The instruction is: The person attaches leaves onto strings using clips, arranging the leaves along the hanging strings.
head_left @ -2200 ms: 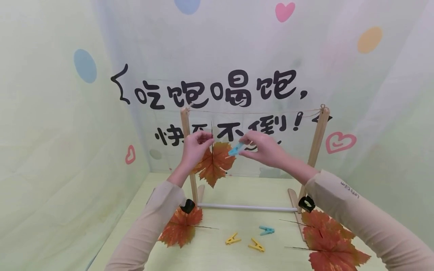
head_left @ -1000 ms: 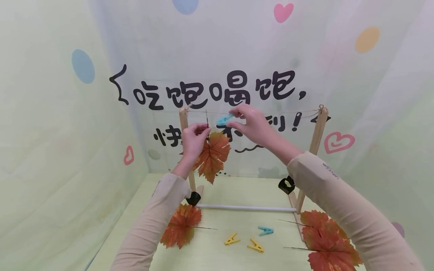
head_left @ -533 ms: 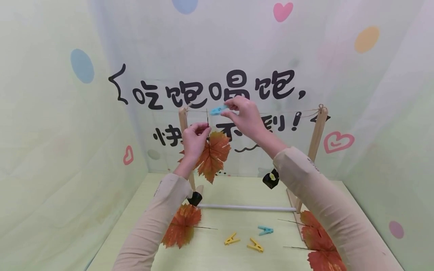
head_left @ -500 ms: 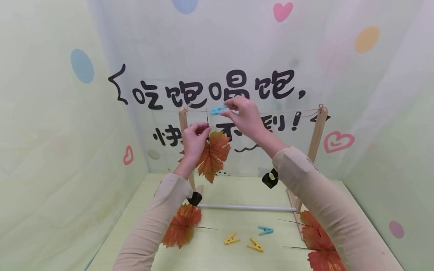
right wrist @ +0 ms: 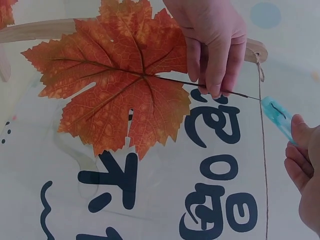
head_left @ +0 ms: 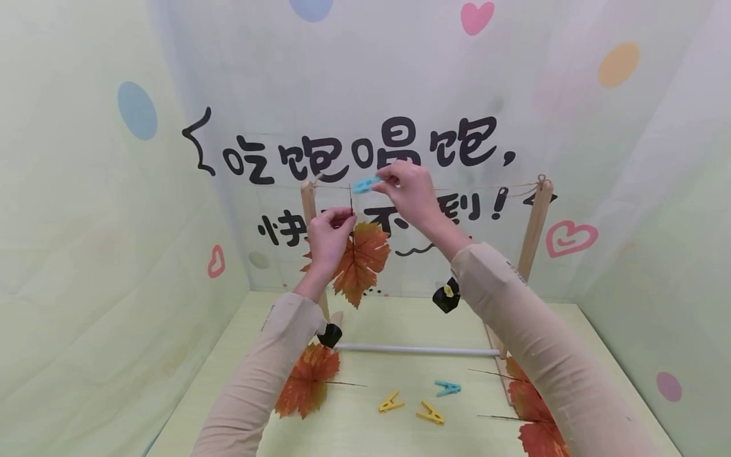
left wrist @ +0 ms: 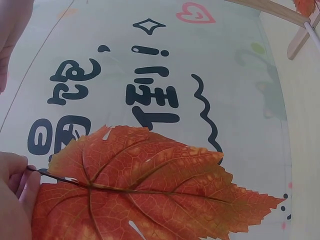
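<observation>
Clothespin (right wrist: 276, 113) has risen to string (right wrist: 265, 170).

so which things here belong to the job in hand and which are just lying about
In the job:
red-orange lobed leaf in left hand
light-blue plastic clip in right hand
thin brown string
wooden posts holding it

Lying about, perhaps spares:
two yellow plastic clips
second light-blue clip
other red-orange leaves

Pale lettered backdrop (head_left: 365, 82), perhaps cloth, light tabletop (head_left: 325, 431)
</observation>
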A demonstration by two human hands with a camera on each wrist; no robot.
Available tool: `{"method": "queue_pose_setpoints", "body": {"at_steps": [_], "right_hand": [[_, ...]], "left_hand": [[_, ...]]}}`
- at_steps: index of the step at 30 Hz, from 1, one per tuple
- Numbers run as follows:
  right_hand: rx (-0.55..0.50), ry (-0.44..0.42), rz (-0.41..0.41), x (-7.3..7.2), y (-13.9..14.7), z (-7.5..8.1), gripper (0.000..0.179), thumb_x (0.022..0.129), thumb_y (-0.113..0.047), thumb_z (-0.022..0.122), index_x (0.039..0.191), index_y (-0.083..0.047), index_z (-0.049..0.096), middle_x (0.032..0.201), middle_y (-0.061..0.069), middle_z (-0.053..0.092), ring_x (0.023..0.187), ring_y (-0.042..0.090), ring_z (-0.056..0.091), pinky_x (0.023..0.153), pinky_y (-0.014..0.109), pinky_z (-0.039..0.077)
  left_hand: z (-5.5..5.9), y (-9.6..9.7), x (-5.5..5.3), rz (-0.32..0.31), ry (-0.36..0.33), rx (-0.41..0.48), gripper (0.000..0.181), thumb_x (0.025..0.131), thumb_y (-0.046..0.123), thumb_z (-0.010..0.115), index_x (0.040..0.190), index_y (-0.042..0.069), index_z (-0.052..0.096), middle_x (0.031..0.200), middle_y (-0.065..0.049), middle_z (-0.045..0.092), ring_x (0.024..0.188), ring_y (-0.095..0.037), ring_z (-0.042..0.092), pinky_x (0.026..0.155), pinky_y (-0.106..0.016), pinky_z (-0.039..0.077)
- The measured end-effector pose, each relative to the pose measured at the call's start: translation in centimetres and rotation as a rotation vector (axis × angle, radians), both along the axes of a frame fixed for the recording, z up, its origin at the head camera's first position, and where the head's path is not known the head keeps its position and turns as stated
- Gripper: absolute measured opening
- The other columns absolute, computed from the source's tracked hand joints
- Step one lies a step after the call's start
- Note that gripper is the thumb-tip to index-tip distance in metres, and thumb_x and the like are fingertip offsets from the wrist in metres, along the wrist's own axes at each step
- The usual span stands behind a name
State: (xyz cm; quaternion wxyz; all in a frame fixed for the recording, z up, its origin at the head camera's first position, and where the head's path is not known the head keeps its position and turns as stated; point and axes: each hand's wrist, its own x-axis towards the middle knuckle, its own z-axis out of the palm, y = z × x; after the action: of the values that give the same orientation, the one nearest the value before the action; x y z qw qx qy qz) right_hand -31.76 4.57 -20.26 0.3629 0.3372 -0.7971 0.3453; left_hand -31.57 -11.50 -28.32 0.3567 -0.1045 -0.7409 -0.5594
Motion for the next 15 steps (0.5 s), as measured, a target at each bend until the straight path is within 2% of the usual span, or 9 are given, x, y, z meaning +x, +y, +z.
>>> {"method": "queue_pose_setpoints", "body": {"at_steps": [5,15], "right_hand": [[-0.002,-0.009,0.002,-0.02,-0.29,0.11,0.021,0.076,-0.009,0.071,0.091,0.004,0.068,0.082,0.012,0.065,0.071,0.019,0.058,0.065,0.024,0.047],[-0.008,-0.065,-0.026,-0.37,-0.85,0.28,0.021,0.077,-0.009,0.071,0.092,0.004,0.068,0.084,0.013,0.066,0.071,0.019,0.059,0.065,0.024,0.048]], "left_hand": [[-0.16,-0.07,-0.06,-0.006,0.001,0.002,0.014,0.08,0.005,0.067,0.092,-0.002,0.069,0.089,-0.015,0.068,0.078,-0.021,0.063,0.069,-0.024,0.052],[-0.37,-0.2,-0.22,-0.006,0.0,0.032,0.014,0.08,0.004,0.068,0.092,-0.002,0.069,0.088,-0.015,0.067,0.077,-0.021,0.063,0.07,-0.024,0.052]]}}
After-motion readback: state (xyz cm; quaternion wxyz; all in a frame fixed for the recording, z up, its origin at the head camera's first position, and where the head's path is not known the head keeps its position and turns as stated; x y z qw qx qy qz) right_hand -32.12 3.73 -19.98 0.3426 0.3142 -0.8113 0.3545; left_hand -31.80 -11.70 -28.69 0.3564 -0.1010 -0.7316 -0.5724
